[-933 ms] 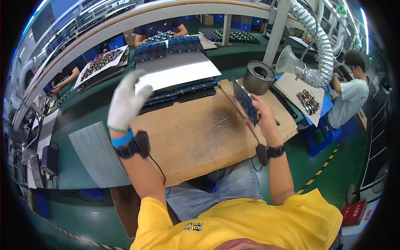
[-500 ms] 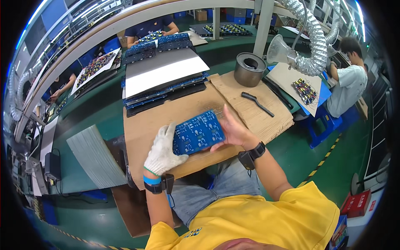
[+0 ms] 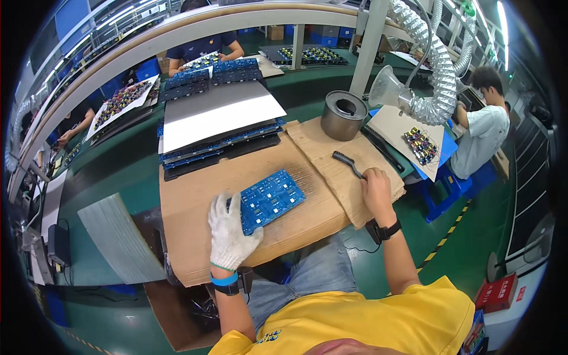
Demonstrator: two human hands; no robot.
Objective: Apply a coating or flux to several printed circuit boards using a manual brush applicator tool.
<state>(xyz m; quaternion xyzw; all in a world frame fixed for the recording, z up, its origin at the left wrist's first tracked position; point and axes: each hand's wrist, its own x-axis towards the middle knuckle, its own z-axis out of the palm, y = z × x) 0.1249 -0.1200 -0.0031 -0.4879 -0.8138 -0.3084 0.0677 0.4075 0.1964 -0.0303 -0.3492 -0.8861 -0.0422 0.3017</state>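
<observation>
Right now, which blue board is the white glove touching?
The single blue circuit board lying flat on the cardboard sheet, under the gloved left hand. The other blue boards sit stacked farther back, under a white sheet.

Factory hall seen: green floor (image 3: 467, 248) marked with yellow-black stripes, long green workbench (image 3: 112, 171), ceiling strip lights (image 3: 503, 23), blue stool (image 3: 455, 195), flexible extraction duct (image 3: 441, 65).

Blue circuit board (image 3: 267, 200): now flat on the cardboard sheet (image 3: 195, 195), no longer lifted between both hands. Gloved left hand (image 3: 229, 232): pressed on the board's 8 o'clock corner. Bare right hand (image 3: 377, 190): off the board, gone to 3 o'clock, closed on the black brush (image 3: 348, 163).
</observation>
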